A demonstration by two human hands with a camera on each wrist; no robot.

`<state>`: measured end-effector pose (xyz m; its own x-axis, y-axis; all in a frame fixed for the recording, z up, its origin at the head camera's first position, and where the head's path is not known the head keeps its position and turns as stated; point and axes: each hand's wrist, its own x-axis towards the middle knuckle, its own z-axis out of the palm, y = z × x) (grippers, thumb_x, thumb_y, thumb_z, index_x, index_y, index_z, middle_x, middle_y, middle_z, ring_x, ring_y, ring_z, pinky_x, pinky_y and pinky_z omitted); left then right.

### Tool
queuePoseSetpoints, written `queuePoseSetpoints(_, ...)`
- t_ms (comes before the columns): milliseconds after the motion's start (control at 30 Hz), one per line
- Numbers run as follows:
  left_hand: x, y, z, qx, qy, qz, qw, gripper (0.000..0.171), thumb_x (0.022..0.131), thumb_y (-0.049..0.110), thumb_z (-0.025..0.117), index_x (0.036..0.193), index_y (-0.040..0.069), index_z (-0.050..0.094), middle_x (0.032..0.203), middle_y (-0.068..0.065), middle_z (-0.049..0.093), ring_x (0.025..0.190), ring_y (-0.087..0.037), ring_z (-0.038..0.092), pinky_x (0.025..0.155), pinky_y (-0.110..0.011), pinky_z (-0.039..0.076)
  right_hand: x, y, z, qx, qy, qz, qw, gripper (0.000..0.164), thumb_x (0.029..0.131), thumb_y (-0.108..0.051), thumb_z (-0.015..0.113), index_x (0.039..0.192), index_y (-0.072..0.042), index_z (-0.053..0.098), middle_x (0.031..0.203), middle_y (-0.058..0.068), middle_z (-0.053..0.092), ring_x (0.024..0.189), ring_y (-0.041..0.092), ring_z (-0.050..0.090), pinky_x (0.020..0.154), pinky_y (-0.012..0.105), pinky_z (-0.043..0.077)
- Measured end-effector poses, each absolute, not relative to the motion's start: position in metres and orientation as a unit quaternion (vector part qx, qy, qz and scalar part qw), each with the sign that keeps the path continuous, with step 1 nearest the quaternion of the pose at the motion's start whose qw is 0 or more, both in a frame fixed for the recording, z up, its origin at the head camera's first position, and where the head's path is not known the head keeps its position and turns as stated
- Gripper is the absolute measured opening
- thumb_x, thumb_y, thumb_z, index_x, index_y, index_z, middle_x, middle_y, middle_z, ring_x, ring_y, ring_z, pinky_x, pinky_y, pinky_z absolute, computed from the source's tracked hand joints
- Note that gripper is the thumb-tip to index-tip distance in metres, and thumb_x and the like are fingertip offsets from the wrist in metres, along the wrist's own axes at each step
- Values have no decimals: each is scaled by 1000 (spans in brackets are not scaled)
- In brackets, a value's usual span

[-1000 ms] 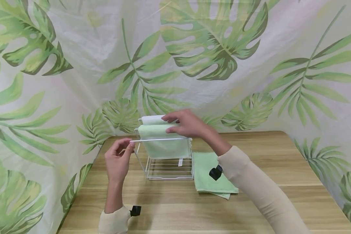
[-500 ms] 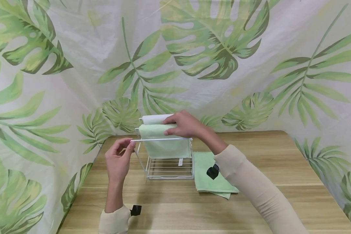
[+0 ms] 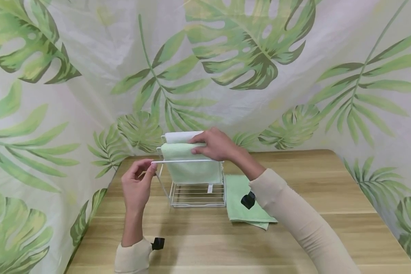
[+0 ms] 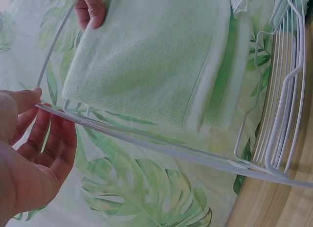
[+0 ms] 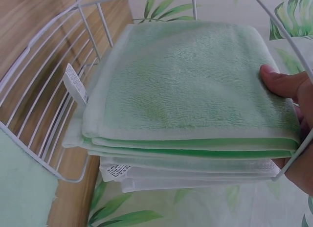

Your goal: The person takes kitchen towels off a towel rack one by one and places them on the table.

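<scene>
Only the right wrist view shows a printed label (image 5: 119, 171) on the folded white cloth (image 5: 205, 175) just beyond my right hand (image 3: 215, 145), which reaches over and grips the pale-green terry towel (image 3: 193, 172) draped on the white wire rack (image 3: 185, 161). My left hand (image 3: 136, 186) pinches the rack's near top corner, thumb against fingers.

Leaf-print backdrop (image 3: 205, 76); wood-grain table (image 3: 328, 198)

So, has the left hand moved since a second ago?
No. Judged against the table in the head view, the left hand shows no shift either way, pinching the same front upper corner of the wire rack.
</scene>
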<state>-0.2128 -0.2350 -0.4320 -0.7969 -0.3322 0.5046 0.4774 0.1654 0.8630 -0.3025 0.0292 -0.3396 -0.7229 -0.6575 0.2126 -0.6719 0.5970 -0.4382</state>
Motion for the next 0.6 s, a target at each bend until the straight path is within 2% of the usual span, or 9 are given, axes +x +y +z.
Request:
queuePoseSetpoints(300,-213,-233,-429,-57,-690,-648,316,21,97,-2,76,110,-17,70,87,5,72,75,-6,69,70,-15,63,-301,30,-340,354,-898,260,21,32,101,-32,76,132,-22,78,133,1,77,125,22,73,104,42,61)
queuePoseSetpoints(433,-213,-233,-430,-54,-694,-643,319,19,98,-2,76,110,-15,72,87,6,72,75,-4,69,70,-14,62,-301,30,-341,354,-897,263,24,32,101,-31,77,131,-22,79,132,1,77,119,19,74,100,40,61)
queuePoseSetpoints(600,-214,-233,-433,-50,-696,-641,320,18,97,-1,76,110,-13,73,87,6,72,75,-3,69,70,-14,62,-301,30,-342,350,-898,264,26,31,101,-31,76,130,-22,79,130,2,78,104,15,72,92,36,59)
